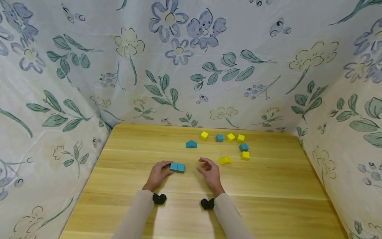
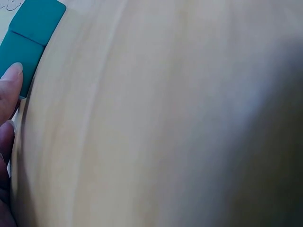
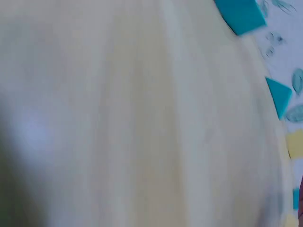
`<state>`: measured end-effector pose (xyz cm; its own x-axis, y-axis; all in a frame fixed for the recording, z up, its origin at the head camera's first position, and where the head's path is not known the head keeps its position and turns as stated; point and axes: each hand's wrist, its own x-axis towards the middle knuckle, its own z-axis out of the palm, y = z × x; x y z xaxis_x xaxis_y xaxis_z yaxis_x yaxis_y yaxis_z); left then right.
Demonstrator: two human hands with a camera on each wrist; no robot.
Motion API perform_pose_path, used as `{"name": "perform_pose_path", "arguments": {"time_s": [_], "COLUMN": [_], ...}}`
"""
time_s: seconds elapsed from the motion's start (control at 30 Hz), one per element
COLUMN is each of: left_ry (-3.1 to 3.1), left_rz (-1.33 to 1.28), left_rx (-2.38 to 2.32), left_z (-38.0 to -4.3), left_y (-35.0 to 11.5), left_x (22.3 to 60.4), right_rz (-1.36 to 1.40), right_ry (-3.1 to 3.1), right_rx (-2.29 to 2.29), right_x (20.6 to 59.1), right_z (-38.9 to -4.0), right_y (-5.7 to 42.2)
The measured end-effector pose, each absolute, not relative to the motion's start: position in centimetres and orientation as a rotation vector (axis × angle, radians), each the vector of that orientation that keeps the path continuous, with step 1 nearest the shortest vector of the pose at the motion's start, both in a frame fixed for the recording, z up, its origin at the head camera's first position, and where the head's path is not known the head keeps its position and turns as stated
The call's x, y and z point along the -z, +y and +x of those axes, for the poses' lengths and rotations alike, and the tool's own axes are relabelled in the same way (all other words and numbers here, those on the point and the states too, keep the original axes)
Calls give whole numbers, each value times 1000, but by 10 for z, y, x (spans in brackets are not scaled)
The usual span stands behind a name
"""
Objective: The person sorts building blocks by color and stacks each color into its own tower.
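Note:
Two blue cubes stand side by side, touching, near the middle of the wooden table. My left hand (image 1: 157,175) pinches the left blue cube (image 1: 173,167) between thumb and fingers. In the left wrist view the thumb (image 2: 10,87) lies against that cube, and the right blue cube (image 2: 40,21) adjoins its far end. To the right, my right hand (image 1: 211,173) hovers with loosely bent fingers and holds nothing. It is apart from the cubes and close to a yellow triangular block (image 1: 225,160). In the right wrist view this hand is almost wholly out of frame.
A blue triangular block (image 1: 191,144) lies behind the two cubes. Farther back and right are several loose cubes, including a yellow cube (image 1: 204,135), a blue cube (image 1: 219,138) and another yellow cube (image 1: 245,155). Flowered cloth (image 1: 191,83) surrounds the table (image 1: 268,182).

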<state>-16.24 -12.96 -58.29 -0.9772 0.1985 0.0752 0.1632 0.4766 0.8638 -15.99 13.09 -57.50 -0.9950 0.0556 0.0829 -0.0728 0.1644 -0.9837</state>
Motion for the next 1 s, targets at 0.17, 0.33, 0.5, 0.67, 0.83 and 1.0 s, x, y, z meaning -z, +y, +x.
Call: {"name": "perform_pose_path", "arguments": {"time_s": [0.17,0.33,0.5,0.67,0.83,1.0], "left_ry": [2674,2679,2688,2695,2688,2671], "left_rz": [327,330,339,331,314,290], "left_rx": [-1564,-1562,-1539,-1514,-1524,-1552], "left_z": [-163,-163,-163,-166,-165,-163], "left_y": [-129,-129,-130,-130,-130,-129], "left_x": [584,583,582,583,583,584], "right_rz": [-105,-224,-385,-470,-564,-694], "right_ry": [-2198,-2144,-2119,-2096,-2087,-2109], "right_rx": [-1832,-1698,-1563,-1462,-1460,-1505], "right_x": [565,556,555,558,563,565], "right_z": [-165,-172,-177,-187,-199,-209], "right_y": [167,204,234,260,277,284]}}
